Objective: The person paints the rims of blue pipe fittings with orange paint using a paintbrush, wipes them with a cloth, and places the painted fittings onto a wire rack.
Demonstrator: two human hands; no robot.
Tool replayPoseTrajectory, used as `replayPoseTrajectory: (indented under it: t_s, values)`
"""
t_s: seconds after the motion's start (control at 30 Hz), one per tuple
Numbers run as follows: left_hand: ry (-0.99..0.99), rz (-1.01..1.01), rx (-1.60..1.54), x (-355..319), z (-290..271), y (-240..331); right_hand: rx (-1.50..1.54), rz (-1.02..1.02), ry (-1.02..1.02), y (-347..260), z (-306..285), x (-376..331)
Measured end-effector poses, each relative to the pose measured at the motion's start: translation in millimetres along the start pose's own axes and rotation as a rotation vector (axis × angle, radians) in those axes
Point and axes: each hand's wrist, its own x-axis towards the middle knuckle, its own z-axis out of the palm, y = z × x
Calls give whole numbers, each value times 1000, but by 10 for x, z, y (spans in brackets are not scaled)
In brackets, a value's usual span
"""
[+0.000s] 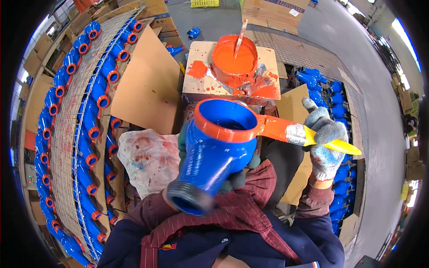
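Observation:
A glossy blue pipe fitting (208,158), which looks like a valve body, is tilted in front of me. Its wide mouth faces up with an orange-red rim, and its narrower dark threaded end points down toward me. My left hand (237,179), in a dark glove, is closed round the fitting from behind and below, mostly hidden by it. In my right hand (328,134), gloved in paint-stained knit, is the yellow handle of a flat paintbrush (286,130). The orange-red bristles touch the right side of the rim.
Beyond the fitting, a tub of orange-red paint (234,58) with a stick (241,38) sits on a paint-spattered board (196,85). Wire-mesh racks (67,129) of blue fittings stand at both sides. A cardboard sheet (147,80) and stained cloth (149,156) lie left.

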Motion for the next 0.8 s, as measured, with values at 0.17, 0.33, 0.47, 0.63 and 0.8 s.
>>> replayPoseTrajectory:
  t_s: [0.17,0.33,0.47,0.63,0.8]
  values:
    - [196,103,136,-147,-250,248,-21,-45,-90,-76,37,101]
    - [436,200,511,-373,-300,464,-235,254,162,-229,261,404]
    - [560,82,1627,-394,-10,748,-276,455,48,139,541,866]
    - [517,-319,2672,-246,292,555,-557,164,-404,1037,922,943]
    - [423,-289,2793,-226,304,472,-806,33,-426,682,1095,726]
